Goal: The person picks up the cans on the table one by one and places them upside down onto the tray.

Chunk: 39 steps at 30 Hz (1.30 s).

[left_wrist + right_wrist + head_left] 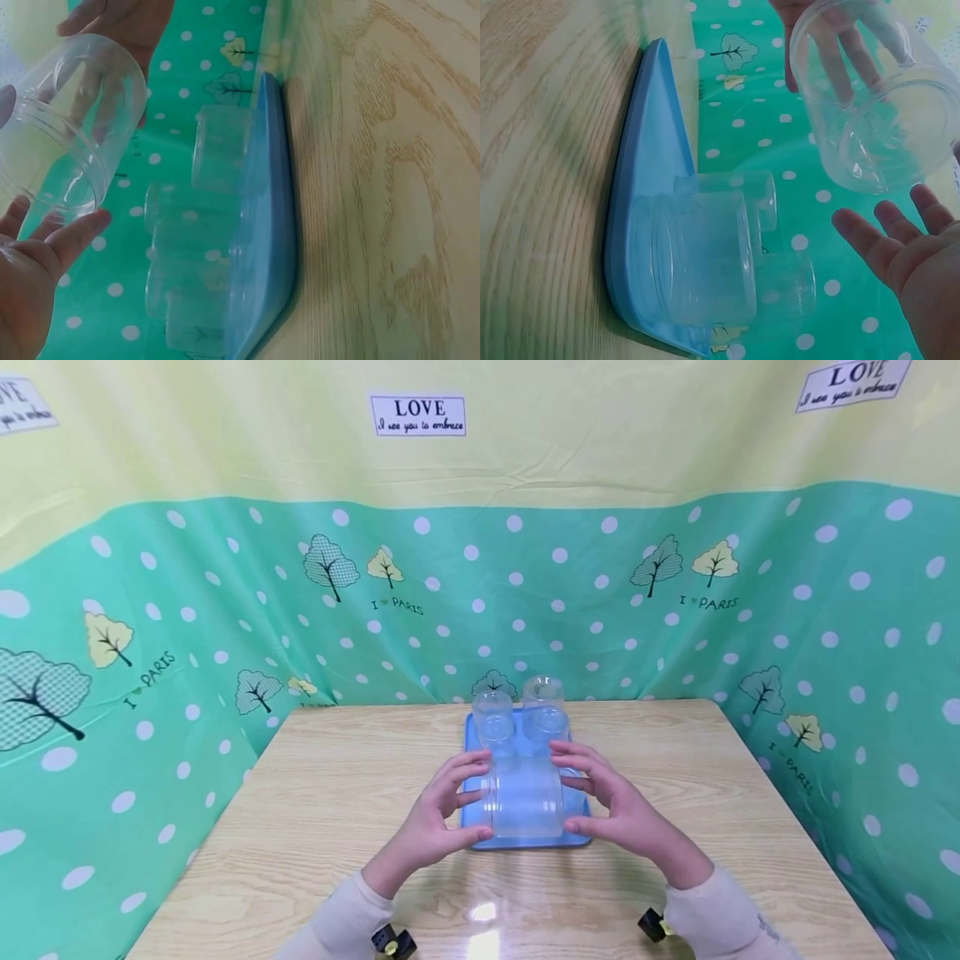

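Note:
A clear plastic jar (525,797) lies sideways in the air above the near part of a blue tray (470,743). Its threaded mouth faces my left hand (442,814), whose thumb and fingers hold it around the rim. My right hand (622,802) is curved loosely about the base end; in the right wrist view its fingertips (847,219) are a little apart from the plastic. More clear jars stand on the tray, among them a back left jar (493,718) and a back right jar (545,714). A nearer jar (705,259) stands with its threaded end down.
The tray rests on a light wooden table (360,777), towards its far edge. Green and yellow printed cloth (517,560) hangs behind and at both sides. Black wrist straps (393,942) show at the sleeves.

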Each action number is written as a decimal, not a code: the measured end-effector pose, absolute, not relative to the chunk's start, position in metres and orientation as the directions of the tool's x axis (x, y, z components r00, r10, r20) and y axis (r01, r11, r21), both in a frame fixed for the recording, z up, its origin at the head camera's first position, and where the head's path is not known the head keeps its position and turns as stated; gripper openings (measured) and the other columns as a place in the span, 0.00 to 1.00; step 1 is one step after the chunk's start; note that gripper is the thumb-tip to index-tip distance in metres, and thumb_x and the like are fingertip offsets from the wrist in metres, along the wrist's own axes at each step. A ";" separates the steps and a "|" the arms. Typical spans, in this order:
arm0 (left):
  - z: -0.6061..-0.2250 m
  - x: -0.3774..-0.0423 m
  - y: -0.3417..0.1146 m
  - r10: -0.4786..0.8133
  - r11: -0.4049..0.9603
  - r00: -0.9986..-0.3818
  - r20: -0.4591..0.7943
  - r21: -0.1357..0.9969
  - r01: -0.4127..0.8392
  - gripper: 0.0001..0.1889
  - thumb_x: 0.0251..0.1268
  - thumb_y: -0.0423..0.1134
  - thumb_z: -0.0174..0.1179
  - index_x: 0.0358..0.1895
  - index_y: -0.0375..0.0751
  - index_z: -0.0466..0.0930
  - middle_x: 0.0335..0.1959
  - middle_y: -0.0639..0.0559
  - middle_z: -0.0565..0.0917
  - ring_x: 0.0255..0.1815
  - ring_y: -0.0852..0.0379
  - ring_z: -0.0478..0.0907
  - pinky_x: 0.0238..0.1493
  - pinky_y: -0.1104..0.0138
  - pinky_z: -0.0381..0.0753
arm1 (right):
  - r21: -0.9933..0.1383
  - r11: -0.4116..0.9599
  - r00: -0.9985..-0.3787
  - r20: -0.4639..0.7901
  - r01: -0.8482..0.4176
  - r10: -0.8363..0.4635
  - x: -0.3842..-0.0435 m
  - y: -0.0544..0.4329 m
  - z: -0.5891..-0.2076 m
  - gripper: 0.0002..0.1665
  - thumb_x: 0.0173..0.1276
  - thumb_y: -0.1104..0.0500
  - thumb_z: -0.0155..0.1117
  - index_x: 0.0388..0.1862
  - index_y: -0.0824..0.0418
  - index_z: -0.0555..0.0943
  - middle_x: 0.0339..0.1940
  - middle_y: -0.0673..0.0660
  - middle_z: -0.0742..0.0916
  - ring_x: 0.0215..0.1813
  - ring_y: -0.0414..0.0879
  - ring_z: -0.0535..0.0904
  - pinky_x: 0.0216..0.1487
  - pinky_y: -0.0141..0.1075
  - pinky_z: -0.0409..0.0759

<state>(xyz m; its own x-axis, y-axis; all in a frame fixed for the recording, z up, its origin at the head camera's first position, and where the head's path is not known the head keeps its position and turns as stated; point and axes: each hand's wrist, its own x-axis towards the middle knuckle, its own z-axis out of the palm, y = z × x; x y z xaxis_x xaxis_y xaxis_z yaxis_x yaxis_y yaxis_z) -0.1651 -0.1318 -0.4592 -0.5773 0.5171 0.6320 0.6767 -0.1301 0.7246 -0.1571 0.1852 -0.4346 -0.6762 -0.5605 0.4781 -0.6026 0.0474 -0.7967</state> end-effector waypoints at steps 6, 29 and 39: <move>-0.458 -0.164 -0.132 0.510 -0.135 -0.588 0.628 0.733 0.666 0.40 0.55 0.21 0.72 0.72 0.36 0.65 0.77 0.33 0.60 0.77 0.41 0.64 0.64 0.49 0.81 | -0.810 0.024 -0.676 0.472 -0.586 -0.566 -0.156 0.182 -0.439 0.48 0.62 0.70 0.75 0.78 0.64 0.63 0.83 0.60 0.60 0.81 0.43 0.61 0.73 0.43 0.74; -0.450 -0.162 -0.133 0.503 -0.185 -0.597 0.625 0.753 0.632 0.42 0.51 0.16 0.72 0.72 0.34 0.66 0.76 0.30 0.59 0.78 0.44 0.63 0.65 0.45 0.79 | -0.799 -0.035 -0.666 0.524 -0.601 -0.531 -0.154 0.173 -0.448 0.53 0.57 0.77 0.75 0.79 0.66 0.60 0.83 0.61 0.59 0.82 0.46 0.59 0.70 0.39 0.77; -0.448 -0.162 -0.134 0.511 -0.154 -0.600 0.616 0.752 0.641 0.42 0.51 0.17 0.72 0.72 0.35 0.66 0.77 0.32 0.59 0.78 0.46 0.63 0.64 0.48 0.81 | -0.767 -0.059 -0.633 0.568 -0.639 -0.526 -0.154 0.171 -0.448 0.53 0.56 0.78 0.75 0.77 0.71 0.60 0.82 0.66 0.59 0.81 0.48 0.60 0.70 0.41 0.78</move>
<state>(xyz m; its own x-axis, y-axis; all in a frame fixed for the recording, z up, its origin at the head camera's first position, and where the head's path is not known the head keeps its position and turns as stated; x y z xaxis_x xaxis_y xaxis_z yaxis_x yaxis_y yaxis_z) -0.1622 -0.1338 -0.4480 -0.6000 0.5106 0.6158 0.6409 -0.1539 0.7521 -0.1540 0.1713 -0.4477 -0.6334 -0.5258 0.5678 -0.6388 -0.0590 -0.7671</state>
